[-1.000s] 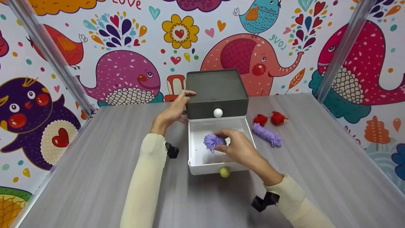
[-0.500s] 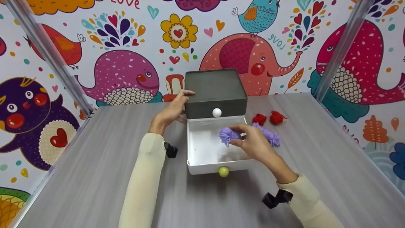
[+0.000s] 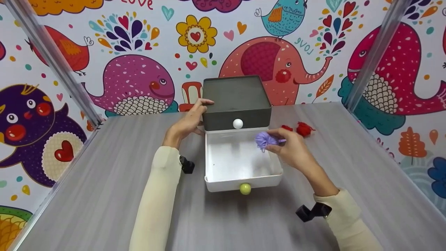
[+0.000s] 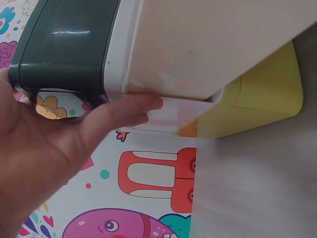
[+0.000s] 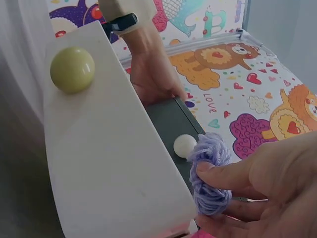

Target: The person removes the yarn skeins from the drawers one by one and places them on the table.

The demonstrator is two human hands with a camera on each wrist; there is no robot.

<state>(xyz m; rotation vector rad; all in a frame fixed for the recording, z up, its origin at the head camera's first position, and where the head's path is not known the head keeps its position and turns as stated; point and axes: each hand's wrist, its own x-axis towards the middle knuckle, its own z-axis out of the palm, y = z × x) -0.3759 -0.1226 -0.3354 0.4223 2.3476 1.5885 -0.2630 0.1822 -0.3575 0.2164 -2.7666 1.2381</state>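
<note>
Between the thumb and fingers of my right hand [image 3: 296, 150] is a bundle of lilac yarn [image 3: 264, 140], held above the right side of a pulled-out white drawer [image 3: 230, 164]. In the right wrist view the thumb presses on the middle of the yarn. My left hand [image 3: 188, 122] rests against the left side of the small drawer cabinet [image 3: 237, 94], one finger lying over its dark grey-green top edge. The left wrist view shows fingers [image 4: 119, 111] stretched along the white side. Nothing lies in the visible part of the white drawer.
Two red yarn bundles, one [image 3: 305, 129] whole and one [image 3: 286, 128] partly covered by my right hand, lie right of the cabinet. A white knob [image 3: 238, 123] and a yellow-green knob [image 3: 245, 189] stick out in front. A patterned wall stands behind.
My right hand has carried the lilac yarn rightward and slightly back, from the drawer's middle to its right side. It now covers another lilac bundle on the table. My left hand stays put.
</note>
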